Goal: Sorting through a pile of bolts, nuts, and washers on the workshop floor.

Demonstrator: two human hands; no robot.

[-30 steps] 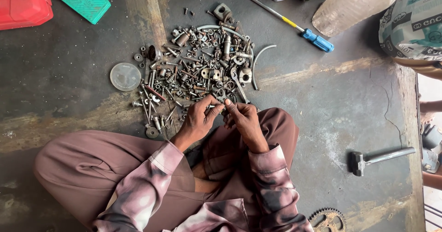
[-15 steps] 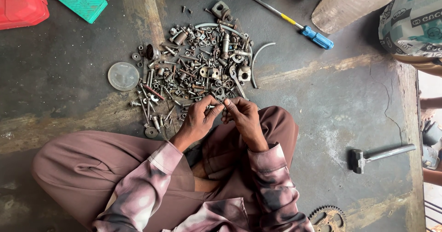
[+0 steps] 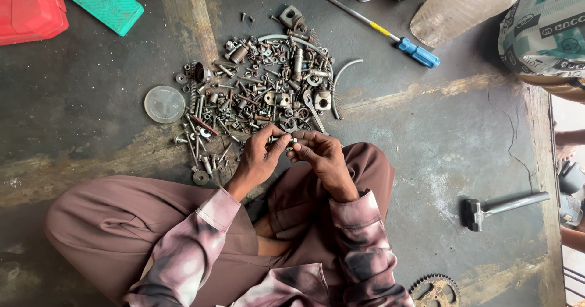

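While the person sits cross-legged on the concrete floor (image 3: 426, 161), both hands meet just above the knees, at the near edge of a heap of metal parts. The left hand (image 3: 259, 158) has its fingers curled in, pinching one end of a small bolt (image 3: 281, 140); the right hand (image 3: 320, 155) closes its fingertips on the other end, so the piece lies level between the two. It is too small and too covered by fingers to tell whether a nut sits on it.

Just beyond the fingers lies the pile of hardware (image 3: 262, 91): bolts, nuts, washers, springs and brackets tangled together, with single pieces hard to tell apart. A wrench (image 3: 312, 113) rests at its near right side, and a curved metal tube (image 3: 341, 81) bends along its right edge. A round clear lid (image 3: 164, 104) lies flat just left of the pile.

Farther out, a screwdriver with a blue handle (image 3: 390, 34) lies beyond the pile, and a hammer (image 3: 503, 208) rests well to the right. A toothed sprocket (image 3: 434, 290) is cut off by the bottom edge. At the top left a red container (image 3: 27, 8) is cropped by the frame beside a green lid (image 3: 102, 3). At the upper right a patterned cloth (image 3: 545, 27) covers another person, mostly out of view.
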